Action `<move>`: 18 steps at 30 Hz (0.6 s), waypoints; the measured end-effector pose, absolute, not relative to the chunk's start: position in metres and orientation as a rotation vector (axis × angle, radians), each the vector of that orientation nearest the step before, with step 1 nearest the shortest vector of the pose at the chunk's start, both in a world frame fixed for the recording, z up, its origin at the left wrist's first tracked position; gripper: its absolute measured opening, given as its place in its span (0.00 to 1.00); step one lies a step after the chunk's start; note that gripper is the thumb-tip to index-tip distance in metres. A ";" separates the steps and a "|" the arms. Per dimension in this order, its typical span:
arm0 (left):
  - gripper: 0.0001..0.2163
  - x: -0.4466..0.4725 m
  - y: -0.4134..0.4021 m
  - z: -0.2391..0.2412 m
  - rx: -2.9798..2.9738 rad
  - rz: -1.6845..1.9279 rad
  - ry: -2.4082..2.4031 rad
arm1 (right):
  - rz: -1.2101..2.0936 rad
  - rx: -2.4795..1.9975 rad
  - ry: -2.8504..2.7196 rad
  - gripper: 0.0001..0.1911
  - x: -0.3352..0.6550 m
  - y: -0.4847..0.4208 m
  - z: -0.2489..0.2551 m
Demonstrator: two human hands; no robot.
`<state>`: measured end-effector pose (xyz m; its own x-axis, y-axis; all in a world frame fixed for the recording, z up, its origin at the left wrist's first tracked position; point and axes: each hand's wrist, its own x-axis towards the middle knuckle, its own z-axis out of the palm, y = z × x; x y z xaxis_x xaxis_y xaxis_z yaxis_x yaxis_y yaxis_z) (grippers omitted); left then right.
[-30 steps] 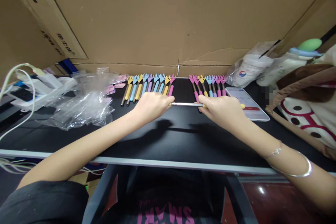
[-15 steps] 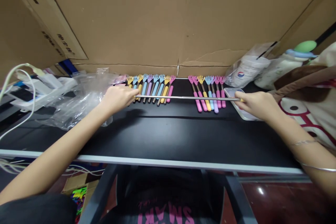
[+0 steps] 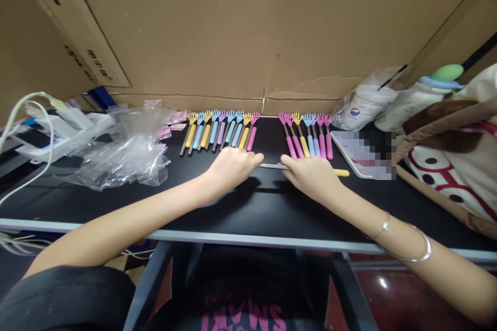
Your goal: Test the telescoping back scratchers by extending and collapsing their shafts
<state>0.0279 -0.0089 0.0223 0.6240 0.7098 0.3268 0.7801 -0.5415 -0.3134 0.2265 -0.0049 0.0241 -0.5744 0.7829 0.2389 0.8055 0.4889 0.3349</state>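
Observation:
Both fists are closed around one telescopic back scratcher, held level above the dark desk. My left hand grips its left part and hides the end there. Further right, my right hand is wrapped around the rod, and a yellow handle sticks out past it. A short stretch of metal rod shows between the hands. Behind my left hand lies a row of back scratchers with yellow, blue, purple and pink handles. Another group of back scratchers, mostly pink, lies behind my right hand.
Clear plastic bags and a white power strip with cables are on the left. A phone, a bagged cup, a bottle and a cloth bag are on the right. Cardboard walls the back.
My hands have come from wide apart to close together, shortening the rod between them. They are also slightly lower and nearer to me.

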 end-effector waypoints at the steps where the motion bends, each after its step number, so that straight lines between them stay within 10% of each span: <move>1: 0.06 0.029 -0.009 0.021 -2.433 -0.217 -1.182 | -0.645 -1.415 -2.676 0.10 0.226 -0.006 0.024; 18: 0.09 -0.069 0.006 0.018 -2.273 -0.081 -1.328 | -0.933 -1.478 -2.466 0.18 0.350 0.041 0.026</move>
